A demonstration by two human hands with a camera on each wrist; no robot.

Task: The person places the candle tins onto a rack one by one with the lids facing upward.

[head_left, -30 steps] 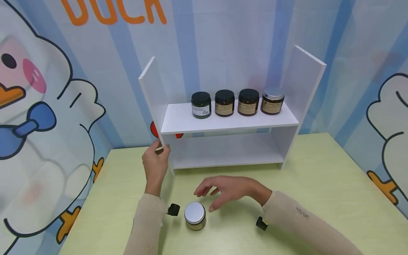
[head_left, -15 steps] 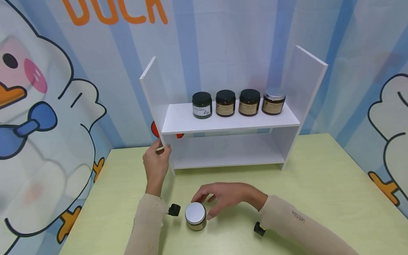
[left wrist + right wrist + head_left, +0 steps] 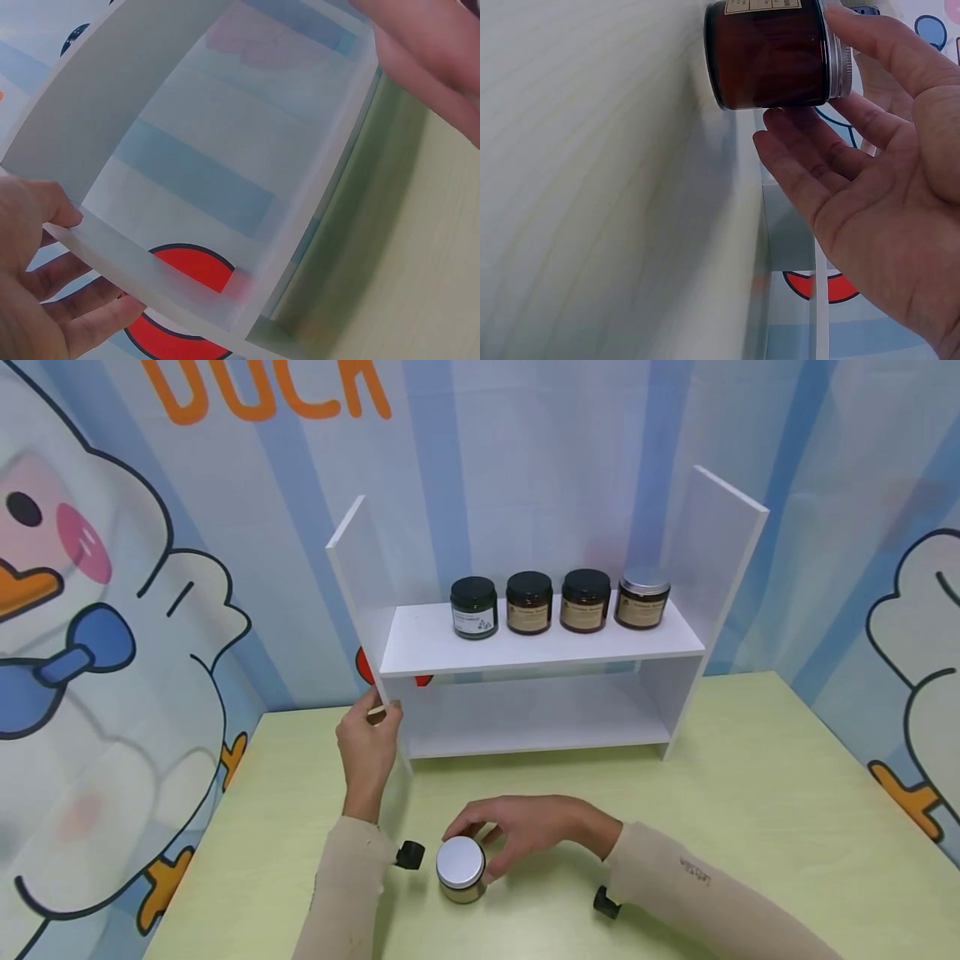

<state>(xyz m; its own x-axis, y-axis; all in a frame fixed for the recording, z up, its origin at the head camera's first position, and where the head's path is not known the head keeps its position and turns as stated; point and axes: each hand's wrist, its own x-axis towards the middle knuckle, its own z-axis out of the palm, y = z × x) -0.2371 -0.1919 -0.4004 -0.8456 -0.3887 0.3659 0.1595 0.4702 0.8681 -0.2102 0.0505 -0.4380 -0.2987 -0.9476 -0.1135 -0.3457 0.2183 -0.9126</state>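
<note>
A white two-tier shelf point(image 3: 427, 652) stands on the pale green table. My left hand point(image 3: 367, 747) grips the front edge of its left side panel, thumb on one face and fingers on the other in the left wrist view. In front of the shelf, a brown glass jar point(image 3: 769, 56) with a silver lid point(image 3: 460, 862) stands upright on the table. My right hand point(image 3: 532, 827) holds this jar near its lid, the thumb on one side and the index finger across from it. The other right fingers lie loosely beside the glass.
On the upper shelf board stand several jars in a row: a green one with a black lid point(image 3: 474, 607), two brown ones with black lids, and a brown one with a silver lid point(image 3: 642, 598). A duck-patterned cloth point(image 3: 525, 460) hangs behind the table point(image 3: 787, 827).
My right hand has moved down and to the left, from above the jar's right side to around its lid. My left hand and the shelf have stayed put.
</note>
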